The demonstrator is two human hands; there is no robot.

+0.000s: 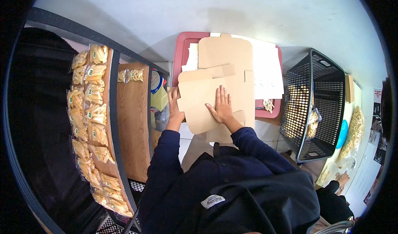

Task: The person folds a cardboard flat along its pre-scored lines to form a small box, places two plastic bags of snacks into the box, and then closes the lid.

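Note:
A brown flat cardboard box blank (199,103) with cut tabs and slots lies partly folded in front of me. My left hand (175,109) is at its left edge, the fingers bent against the board and partly out of sight. Pressed flat on top of the blank is my right hand (222,109), its fingers stretched out. Beyond it is another brown cardboard flap (226,51); whether it belongs to the same piece I cannot tell. Underneath lie white paper sheets (267,70) on a red tray (180,53).
Bagged pasta-like snacks (97,93) line a wooden shelf on the left. Loose pieces (268,105) lie on the tray's right side. A black plastic crate (327,109) stands to the right, near a large snack bag (352,130). Another person's hand (342,180) shows at lower right.

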